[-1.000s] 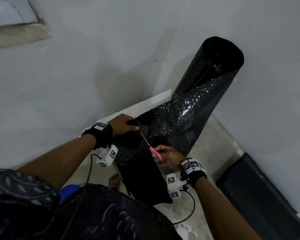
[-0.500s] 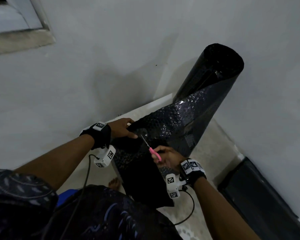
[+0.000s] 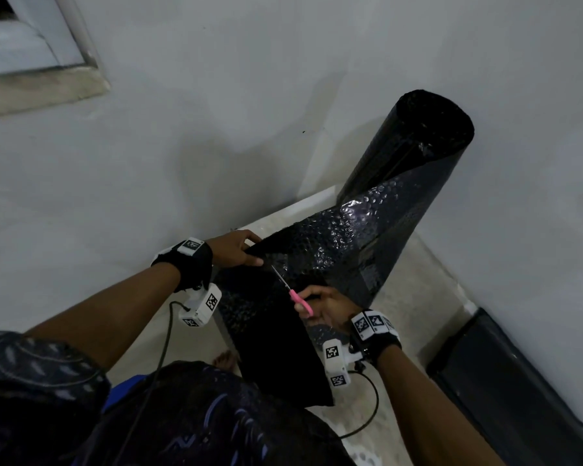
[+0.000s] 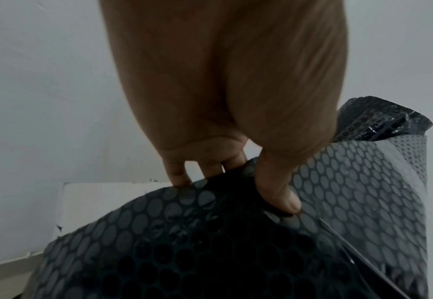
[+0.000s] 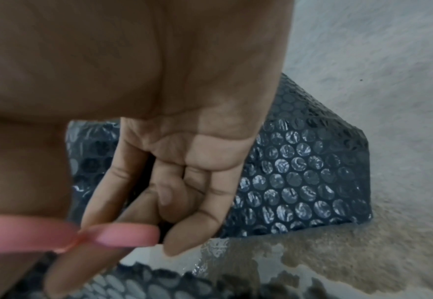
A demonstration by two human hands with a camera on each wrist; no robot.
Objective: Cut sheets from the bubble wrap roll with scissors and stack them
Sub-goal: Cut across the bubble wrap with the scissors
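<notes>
Head cam: black bubble wrap roll [image 3: 414, 153] stands upright in the wall corner, sheet [image 3: 317, 253] pulled toward the person. Left hand [image 3: 234, 248] pinches the sheet's top edge; left wrist cam shows thumb [image 4: 276, 194] on top, fingers behind. Right hand [image 3: 327, 306] curls thru pink scissors [image 3: 295, 294], blades at the sheet; right wrist cam shows only the handles [image 5: 123, 234].

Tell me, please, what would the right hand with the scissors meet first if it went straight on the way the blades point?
Probably the left hand: the right hand's scissors point up the bubble wrap toward its thumb, which pinches the edge. Depth is unclear.
</notes>
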